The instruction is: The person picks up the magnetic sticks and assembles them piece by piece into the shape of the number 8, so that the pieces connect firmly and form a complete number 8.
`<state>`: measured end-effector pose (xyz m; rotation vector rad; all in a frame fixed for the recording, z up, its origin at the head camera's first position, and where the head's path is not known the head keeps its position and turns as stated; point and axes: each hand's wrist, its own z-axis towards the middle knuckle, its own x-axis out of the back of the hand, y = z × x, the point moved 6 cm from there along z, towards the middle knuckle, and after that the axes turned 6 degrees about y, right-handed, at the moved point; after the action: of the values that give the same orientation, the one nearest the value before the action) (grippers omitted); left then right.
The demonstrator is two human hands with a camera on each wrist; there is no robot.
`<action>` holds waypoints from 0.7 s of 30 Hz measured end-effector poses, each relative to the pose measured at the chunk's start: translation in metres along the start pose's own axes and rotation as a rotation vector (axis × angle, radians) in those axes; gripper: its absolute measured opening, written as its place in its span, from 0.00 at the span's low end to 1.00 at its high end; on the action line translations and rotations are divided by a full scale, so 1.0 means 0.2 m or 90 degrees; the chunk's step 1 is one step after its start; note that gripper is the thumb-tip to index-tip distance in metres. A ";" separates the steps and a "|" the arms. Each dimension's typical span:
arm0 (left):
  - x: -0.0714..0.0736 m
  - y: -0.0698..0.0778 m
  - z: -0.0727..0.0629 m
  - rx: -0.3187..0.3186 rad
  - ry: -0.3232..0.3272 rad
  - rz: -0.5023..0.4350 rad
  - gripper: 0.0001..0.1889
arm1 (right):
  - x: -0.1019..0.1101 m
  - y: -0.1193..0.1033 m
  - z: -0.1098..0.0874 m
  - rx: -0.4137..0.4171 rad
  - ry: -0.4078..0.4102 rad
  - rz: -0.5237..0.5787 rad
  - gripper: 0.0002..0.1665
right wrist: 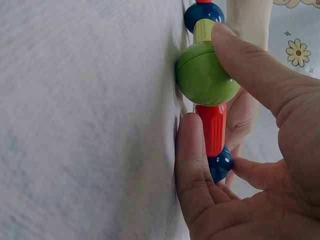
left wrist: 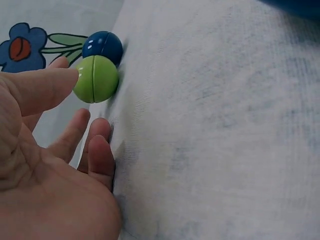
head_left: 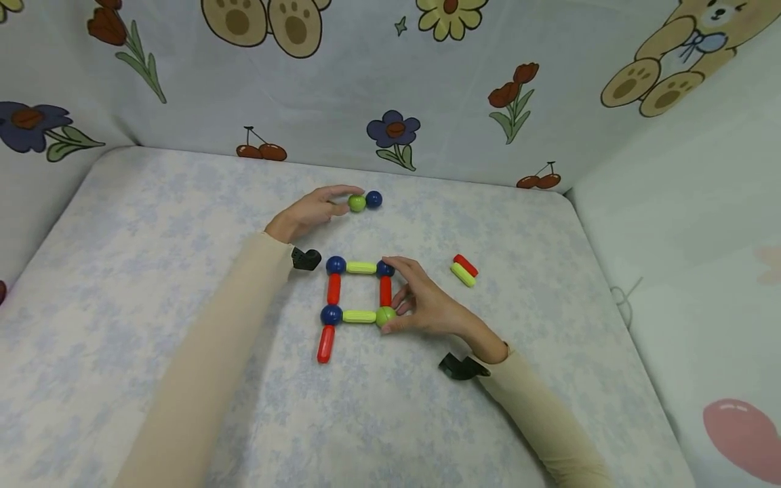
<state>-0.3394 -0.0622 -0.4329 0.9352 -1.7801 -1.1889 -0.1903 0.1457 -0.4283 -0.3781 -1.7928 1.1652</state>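
Observation:
On the table lies a square of magnetic rods and balls, with yellow-green rods (head_left: pixel 361 268), red rods (head_left: pixel 333 289), blue balls (head_left: pixel 331 315) and a green corner ball (right wrist: pixel 207 75). One more red rod (head_left: pixel 325 344) sticks out from its near left corner. My right hand (head_left: pixel 430 303) grips the square's right side, thumb at the green ball and index finger at the far blue ball. Farther back, my left hand (head_left: pixel 314 211) reaches around a loose green ball (left wrist: pixel 97 80), thumb and index finger close to it, fingers loosely bent. A loose blue ball (head_left: pixel 374 199) touches that green one.
Right of the square, a loose red rod (head_left: pixel 466 265) and a yellow-green rod (head_left: pixel 462 275) lie side by side. Behind the table (head_left: pixel 488 420) hangs a printed cloth (head_left: pixel 342 88). A pale cloth wall (head_left: pixel 683 285) borders the right edge.

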 end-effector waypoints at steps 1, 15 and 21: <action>-0.01 0.00 0.00 -0.003 -0.003 0.005 0.24 | 0.00 0.00 0.00 0.000 0.000 0.000 0.68; -0.02 0.02 0.00 -0.039 0.122 0.100 0.16 | 0.00 -0.01 0.00 0.004 0.000 -0.013 0.68; -0.02 0.05 -0.05 -0.044 0.114 0.137 0.16 | 0.00 -0.01 -0.01 0.007 0.005 -0.010 0.68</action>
<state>-0.3296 -0.0596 -0.4205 0.7631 -1.6406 -0.9914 -0.1886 0.1450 -0.4258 -0.3609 -1.7796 1.1611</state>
